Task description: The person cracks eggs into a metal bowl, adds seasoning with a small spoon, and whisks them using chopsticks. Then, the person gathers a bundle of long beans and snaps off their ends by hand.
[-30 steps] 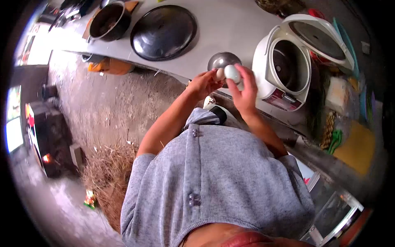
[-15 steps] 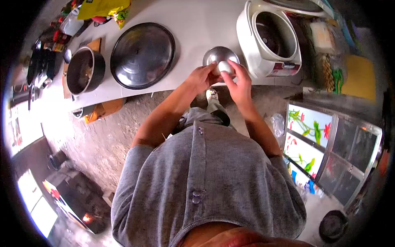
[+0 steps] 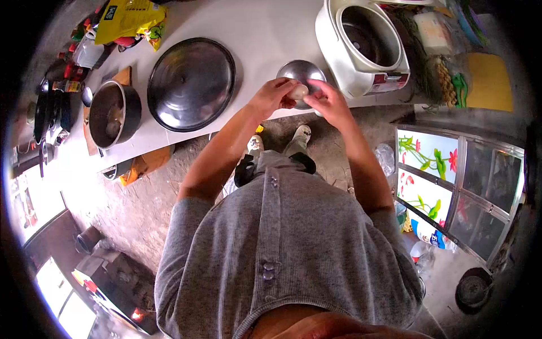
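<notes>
My left hand (image 3: 275, 96) is closed on a pale brownish egg (image 3: 298, 92), held over the near edge of a steel bowl (image 3: 301, 70). Close on its right is my right hand (image 3: 329, 104), its fingers bent, with a whitish egg (image 3: 318, 113) partly showing under them. The bowl stands on the white table (image 3: 271, 34), and the two hands hide its near side. What lies inside the bowl cannot be made out.
An open rice cooker (image 3: 361, 56) stands right of the bowl. To the left are a large black lid (image 3: 192, 85), a dark pot (image 3: 114, 113) and a yellow bag (image 3: 129, 22). A glass-fronted cabinet (image 3: 457, 186) stands at the right.
The view has shifted, bringing the cabinet into sight. The whitish egg, earlier raised between my right fingers, is now lower and mostly hidden, while the brownish egg in my left hand shows more.
</notes>
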### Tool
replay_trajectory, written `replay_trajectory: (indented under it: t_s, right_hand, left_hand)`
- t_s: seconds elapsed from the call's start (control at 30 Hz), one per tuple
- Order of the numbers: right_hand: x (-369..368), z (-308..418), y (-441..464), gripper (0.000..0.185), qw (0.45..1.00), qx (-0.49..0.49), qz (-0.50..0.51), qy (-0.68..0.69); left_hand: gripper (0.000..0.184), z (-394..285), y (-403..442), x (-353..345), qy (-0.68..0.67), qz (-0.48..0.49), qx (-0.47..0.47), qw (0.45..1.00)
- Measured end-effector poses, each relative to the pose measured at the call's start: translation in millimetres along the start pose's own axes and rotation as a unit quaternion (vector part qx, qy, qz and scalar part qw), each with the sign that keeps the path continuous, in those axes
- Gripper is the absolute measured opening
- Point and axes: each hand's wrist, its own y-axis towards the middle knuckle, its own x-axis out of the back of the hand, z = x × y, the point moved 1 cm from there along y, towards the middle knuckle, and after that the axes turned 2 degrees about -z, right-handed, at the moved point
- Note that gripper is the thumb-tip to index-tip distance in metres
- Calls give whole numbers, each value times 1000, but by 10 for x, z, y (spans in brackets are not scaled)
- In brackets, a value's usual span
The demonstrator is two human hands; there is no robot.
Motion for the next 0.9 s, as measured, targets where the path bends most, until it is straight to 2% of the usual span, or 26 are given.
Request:
replay_trajectory:
  t_s: [0.1,0.33,0.4,0.43,0.5,0.53,0.6,0.8,0.9]
  right_hand:
    - [39,-42,69,40,995,64,6,-77]
    - [202,-38,210,38,986,70,19,-151]
    - [208,-33,252,38,981,39,34,-190]
    - [205,-47,279,38,981,39,33,-188]
    - [192,-79,317,36,977,37,-8,-210]
    - [188,-78,321,36,977,37,-8,-209]
    - [190,-53,318,33,976,48,-23,-213]
    - [156,-204,349,29,973,84,-26,-215]
    - [143,-247,357,28,972,102,-29,-210]
  left_hand:
    - [28,-53,22,-74,39,23,11,999]
    - [36,-57,171,-205,111,89,-28,989]
    - [37,-24,252,-173,252,74,-100,960]
    - [37,-18,285,-187,254,74,-100,959]
    - [38,-26,324,-229,390,-16,-119,913]
    - [38,-39,320,-259,391,-17,-118,913]
    - [37,-84,293,-310,451,-53,-158,877]
    - [36,21,384,-267,446,-50,-220,866]
    - [37,-14,365,-286,486,-63,-179,853]
